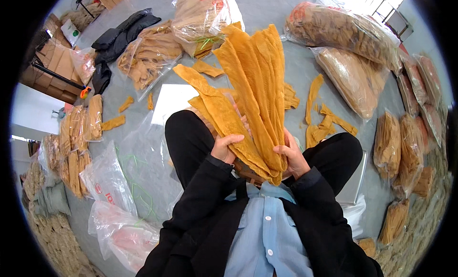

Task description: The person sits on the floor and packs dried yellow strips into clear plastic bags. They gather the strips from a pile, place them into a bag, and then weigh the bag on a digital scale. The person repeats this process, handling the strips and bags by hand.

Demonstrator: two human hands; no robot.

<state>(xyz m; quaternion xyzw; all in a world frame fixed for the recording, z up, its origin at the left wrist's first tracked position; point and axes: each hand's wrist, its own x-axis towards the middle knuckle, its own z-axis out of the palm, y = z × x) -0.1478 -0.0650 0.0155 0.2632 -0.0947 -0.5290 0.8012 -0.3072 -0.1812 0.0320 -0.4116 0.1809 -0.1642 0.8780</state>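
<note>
A bundle of long, wrinkled yellow-brown sheets (260,86), which look like dried tofu skin, fans out upward in front of my chest. My left hand (225,148) is closed on the lower left side of the bundle, thumb on top, where a separate strip (210,100) leans outward to the left. On the lower right edge, my right hand (292,156) grips the same bundle, its thumb lying over the front. The fingers of both hands are partly hidden behind the sheets. Between my bent knees, what lies beneath the bundle is mostly covered.
Loose yellow-brown pieces (322,131) lie on the grey floor by my right knee. Large clear bags of sheets (353,79) stand at the far right, and another bag (205,19) at the far middle. Packed bundles (74,124) line the left, near crumpled plastic bags (124,229).
</note>
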